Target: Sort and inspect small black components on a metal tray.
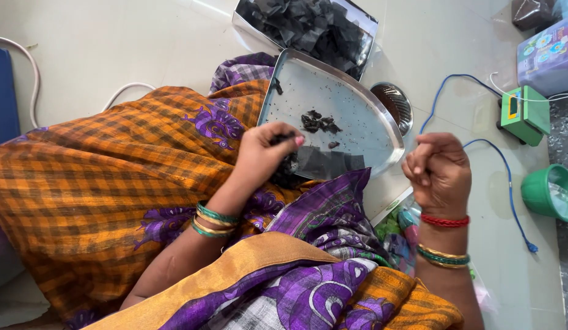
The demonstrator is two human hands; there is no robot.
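A steel tray [381, 125] rests on my lap, which is covered in orange checked and purple cloth. On the tray lie a small heap of black bits [319, 122] and black square sheets [329, 163] at its near edge. My left hand [265, 153] is over the near edge of the tray and pinches a dark black piece between its fingertips. My right hand [438, 171] hovers to the right of the tray, off its edge, with the fingers curled into a loose fist; whether it holds anything is hidden.
A steel tin [308, 27] full of black sheets sits beyond the tray on the pale floor. A small steel bowl [394, 107], a green scale [525, 113] with a blue cable [510, 189], a green cup [553, 192] and a printed box [549, 55] stand to the right.
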